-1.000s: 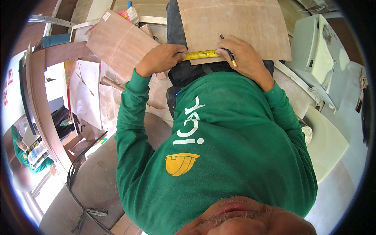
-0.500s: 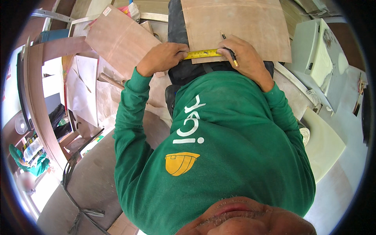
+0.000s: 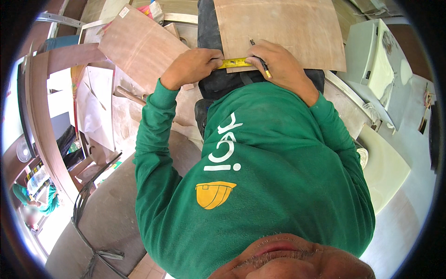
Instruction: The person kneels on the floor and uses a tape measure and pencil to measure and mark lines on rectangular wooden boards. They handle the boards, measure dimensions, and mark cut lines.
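A yellow measuring tape (image 3: pixel 234 63) lies across the near edge of a light brown plywood sheet (image 3: pixel 283 23), which rests over my lap on dark cloth. My left hand (image 3: pixel 195 66) pinches one end of the tape by the sheet's left edge. On the sheet, my right hand (image 3: pixel 284 67) grips the tape between thumb and fingers. A dark pencil (image 3: pixel 266 69) with a yellowish end slants between the fingers of that same hand. The tape's case cannot be made out.
Another plywood piece (image 3: pixel 139 44) lies at an angle to the left. Beyond it stands an upright wooden frame (image 3: pixel 51 121). A grey padded seat (image 3: pixel 107 209) is beside me, with a pale cabinet (image 3: pixel 364 51) at right. Another person in green (image 3: pixel 46 197) is far left.
My right hand has slid left along the tape with the pencil, so the stretch of tape between my hands is shorter. My left hand stays at the sheet's left edge.
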A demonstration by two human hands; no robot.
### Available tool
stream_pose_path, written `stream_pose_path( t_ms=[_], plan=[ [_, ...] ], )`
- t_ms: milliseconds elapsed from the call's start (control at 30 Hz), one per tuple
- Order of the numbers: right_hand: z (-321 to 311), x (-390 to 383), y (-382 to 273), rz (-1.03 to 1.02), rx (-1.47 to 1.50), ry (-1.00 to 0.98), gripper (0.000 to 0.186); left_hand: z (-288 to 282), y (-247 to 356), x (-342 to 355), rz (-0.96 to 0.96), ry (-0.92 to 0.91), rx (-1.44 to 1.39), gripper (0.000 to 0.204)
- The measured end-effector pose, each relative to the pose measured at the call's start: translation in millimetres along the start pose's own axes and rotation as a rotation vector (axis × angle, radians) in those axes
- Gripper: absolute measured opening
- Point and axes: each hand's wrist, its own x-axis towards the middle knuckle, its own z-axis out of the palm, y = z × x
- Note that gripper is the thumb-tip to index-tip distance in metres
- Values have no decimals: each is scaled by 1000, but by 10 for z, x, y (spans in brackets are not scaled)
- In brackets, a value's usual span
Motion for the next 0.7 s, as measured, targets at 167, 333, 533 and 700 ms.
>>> stream_pose_path(
  t_ms=[167, 333, 533, 700],
  plan=[
    [-18, -4, 28, 13, 28, -3, 22, -8, 34, -2, -24, -1, 9, 27],
    [-248, -97, 49, 45, 80, 88, 25, 7, 49, -12, 18, 37, 3, 28],
    [-584, -333, 71, 180, 209, 172, 33, -53, 148, 17, -36, -19, 7, 27],
    [-563, -436, 76, 252, 244, 166, 34, -21, 133, -35, -11, 20, 41, 28]
  ],
)
